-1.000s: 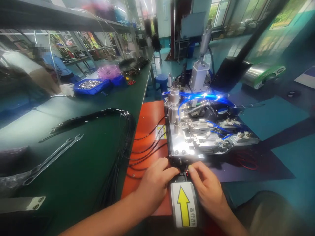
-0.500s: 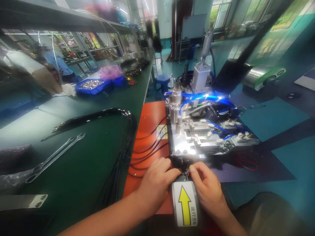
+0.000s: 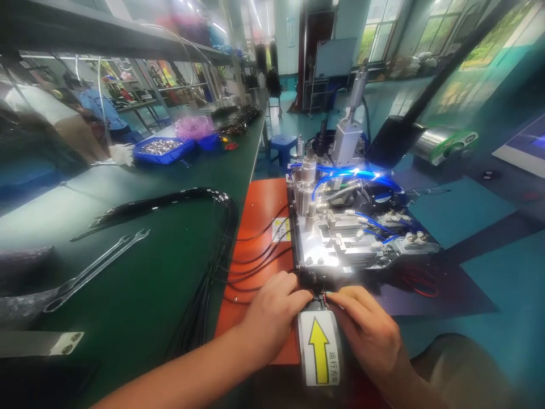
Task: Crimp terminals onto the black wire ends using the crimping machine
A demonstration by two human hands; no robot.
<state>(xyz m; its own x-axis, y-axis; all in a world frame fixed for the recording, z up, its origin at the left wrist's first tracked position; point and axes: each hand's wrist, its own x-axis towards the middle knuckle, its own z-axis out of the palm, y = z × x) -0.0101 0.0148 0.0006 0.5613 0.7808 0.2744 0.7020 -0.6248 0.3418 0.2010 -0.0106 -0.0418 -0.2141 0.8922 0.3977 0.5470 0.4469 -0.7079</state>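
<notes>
Both hands meet at the near end of a silver machine with blue air tubes. My left hand is closed, its thumb pressed at a small dark fitting at the machine's near edge; what its fingers hold is hidden. On the other side of that fitting, my right hand pinches with thumb and forefinger. A tiny bit of red shows at its fingertips, too small to name. Just below the fingertips lies a white label with a yellow arrow. Black cables run from the machine's left side across an orange plate.
On the green bench at left lie two wrenches, a bundle of black cables and a blue tray of small metal parts. A co-worker's gloved hand is beside the tray. A blue stool stands behind.
My right hand has turned, its fingers straighter and its back raised, with the fingertips still at the fitting. My left hand has hardly moved. The view has shifted slightly.
</notes>
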